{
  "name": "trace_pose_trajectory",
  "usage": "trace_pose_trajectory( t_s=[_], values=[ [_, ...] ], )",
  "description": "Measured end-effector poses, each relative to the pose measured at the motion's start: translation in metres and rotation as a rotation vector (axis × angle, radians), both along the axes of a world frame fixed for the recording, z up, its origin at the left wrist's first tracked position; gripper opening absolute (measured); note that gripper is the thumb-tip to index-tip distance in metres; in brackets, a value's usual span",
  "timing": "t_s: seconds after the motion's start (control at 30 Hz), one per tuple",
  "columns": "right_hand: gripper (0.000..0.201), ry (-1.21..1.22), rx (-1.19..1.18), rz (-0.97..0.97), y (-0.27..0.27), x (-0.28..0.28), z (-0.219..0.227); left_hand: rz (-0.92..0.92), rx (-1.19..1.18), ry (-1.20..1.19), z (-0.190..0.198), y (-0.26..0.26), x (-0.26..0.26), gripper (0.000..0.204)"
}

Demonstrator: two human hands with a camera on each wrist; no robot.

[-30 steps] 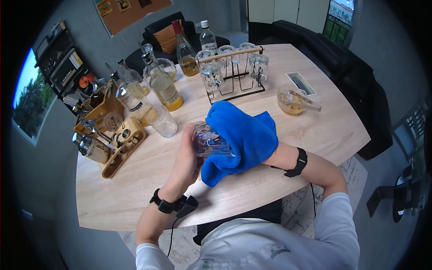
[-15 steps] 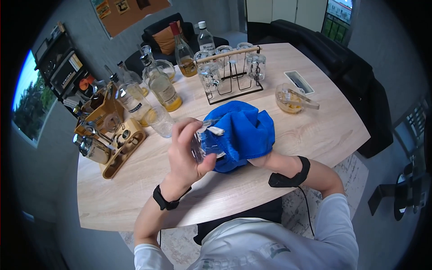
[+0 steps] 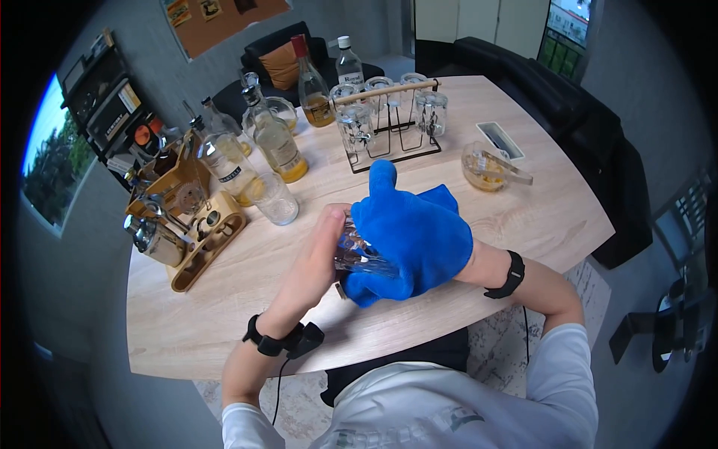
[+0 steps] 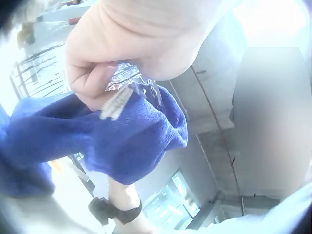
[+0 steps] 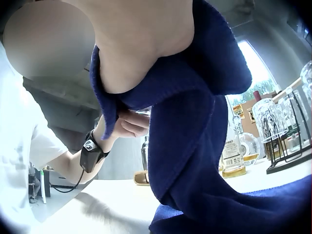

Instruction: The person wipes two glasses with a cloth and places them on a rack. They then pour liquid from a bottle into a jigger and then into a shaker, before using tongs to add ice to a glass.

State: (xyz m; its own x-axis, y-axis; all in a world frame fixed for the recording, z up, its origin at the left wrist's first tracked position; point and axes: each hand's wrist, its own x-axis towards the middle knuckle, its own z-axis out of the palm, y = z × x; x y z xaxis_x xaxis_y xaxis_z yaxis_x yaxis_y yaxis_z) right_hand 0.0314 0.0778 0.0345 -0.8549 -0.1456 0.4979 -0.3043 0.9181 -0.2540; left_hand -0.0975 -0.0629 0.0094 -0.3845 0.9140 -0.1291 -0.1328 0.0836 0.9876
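Note:
A clear faceted drinking glass [image 3: 359, 253] is held on its side above the table in front of the body. My left hand [image 3: 318, 251] grips its left end; in the left wrist view, curled fingers [image 4: 95, 85] show against the shiny glass. A blue cloth [image 3: 419, 239] wraps the glass's right end. My right hand [image 5: 141, 53] is inside the cloth, with only its heel and the wrist showing; its fingers are hidden, though one pokes up the cloth at the top. Loose cloth hangs down in the right wrist view. A white tag [image 4: 116, 103] sits at the cloth's edge.
An empty textured glass [image 3: 277, 200] stands left of the hands, near several bottles [image 3: 280, 146]. A wooden bar-tool stand [image 3: 217, 247] is at the left. Behind are a rack of upturned glasses [image 3: 389, 161] and, to the right, a bowl with tongs [image 3: 486, 168].
The left hand turned over the glass and back, its fingers now on the far left side. The cloth shifted around the glass, and a cloth-covered finger now sticks up.

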Motion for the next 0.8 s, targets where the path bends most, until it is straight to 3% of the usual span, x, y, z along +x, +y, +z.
trace_pose_trajectory(
  t_s=[0.07,0.13,0.17,0.2,0.23,0.27,0.33,0.37,0.5,0.53,0.57,0.6,0.63,0.73,0.8],
  values=[
    [0.040,0.094,0.008,0.030,0.006,0.004,-0.001,0.069,0.206,0.446,-0.003,-0.001,0.004,0.036],
    [0.038,0.289,-0.067,0.036,0.011,0.004,-0.015,0.083,0.163,0.390,-0.003,-0.005,0.010,0.035],
    [0.038,0.454,-0.143,0.034,0.015,0.002,-0.028,0.151,0.275,0.531,-0.006,-0.004,0.012,0.039],
    [0.038,0.456,-0.141,0.031,0.015,-0.002,-0.043,0.219,0.385,0.672,-0.009,-0.003,0.012,0.044],
    [0.053,0.352,-0.452,0.018,0.010,-0.008,-0.054,0.300,0.497,0.837,-0.012,0.001,0.010,0.057],
    [0.060,0.300,-0.383,-0.044,0.012,-0.007,-0.060,0.298,0.495,0.837,-0.011,-0.001,0.006,0.057],
    [0.069,0.250,-0.311,-0.100,0.014,-0.005,-0.066,0.292,0.563,1.459,-0.004,-0.007,0.000,0.063],
    [0.069,0.232,-0.337,-0.103,0.016,-0.004,-0.071,0.286,0.565,1.529,-0.004,-0.008,-0.003,0.068],
    [0.070,0.161,-0.437,-0.120,0.025,-0.005,-0.093,0.203,0.590,1.283,-0.001,-0.009,-0.014,0.077],
    [0.071,0.131,-0.508,-0.075,0.025,-0.003,-0.082,0.197,0.553,1.209,-0.003,-0.011,-0.013,0.081],
    [0.072,0.102,-0.579,-0.032,0.024,-0.001,-0.070,0.193,0.513,0.859,-0.013,-0.010,-0.014,0.080],
    [0.073,0.072,-0.651,0.008,0.023,0.000,-0.059,0.152,0.444,0.655,-0.016,-0.011,-0.018,0.077],
    [0.073,0.251,-0.391,-0.001,0.016,0.006,-0.033,0.033,0.353,0.484,-0.016,-0.016,-0.020,0.075],
    [0.070,0.525,-0.125,0.015,0.023,0.005,-0.046,-0.160,0.223,0.184,-0.023,-0.023,-0.018,0.074],
    [0.066,0.169,-0.087,-0.019,0.025,0.016,-0.051,-0.128,0.184,0.067,-0.029,-0.022,-0.016,0.071]
  ],
)
